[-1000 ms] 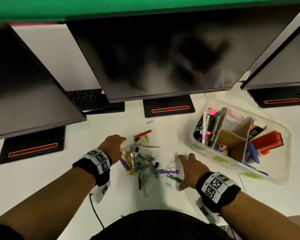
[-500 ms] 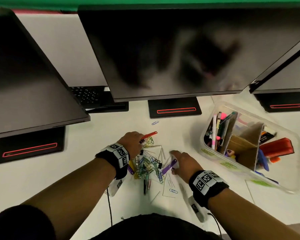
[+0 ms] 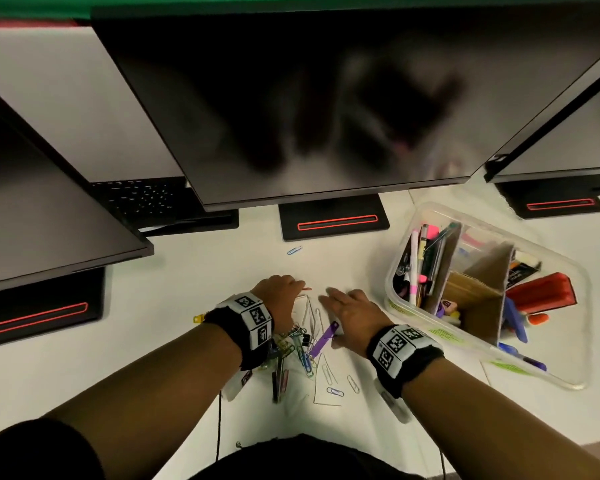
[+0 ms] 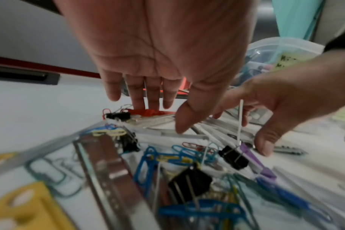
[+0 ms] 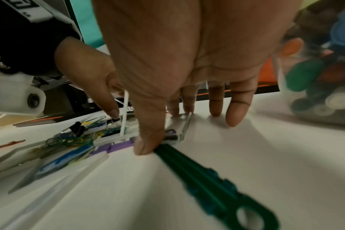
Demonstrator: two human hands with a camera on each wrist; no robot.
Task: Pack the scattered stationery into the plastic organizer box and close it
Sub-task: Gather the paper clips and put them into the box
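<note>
A pile of coloured paper clips, black binder clips point(image 4: 234, 157) and plastic strips point(image 3: 291, 348) lies on the white desk. My left hand point(image 3: 281, 289) is at the pile's far left with straight fingers, its fingertips point(image 4: 148, 104) touching a red strip point(image 4: 148, 112). My right hand point(image 3: 347, 306) lies flat at the far right, close to the left one. Its thumb point(image 5: 146, 144) presses on a green strip point(image 5: 207, 179) next to a purple strip point(image 5: 118, 147). The clear plastic organizer box point(image 3: 390, 289) stands open to the right, holding pens, cardboard dividers and a red stapler point(image 3: 541, 292).
Three dark monitors point(image 3: 326, 116) overhang the back of the desk, with black stand bases point(image 3: 333, 220) and a keyboard point(image 3: 142, 199). A lone blue paper clip point(image 3: 294, 251) lies beyond the hands. A few loose clips point(image 3: 335, 391) lie near my body. A metal ruler point(image 4: 108, 171) lies in the pile.
Both hands have slid inward and forward. They started wide apart on either side of the pile and are nearly together at its far end. The clips are bunched tighter.
</note>
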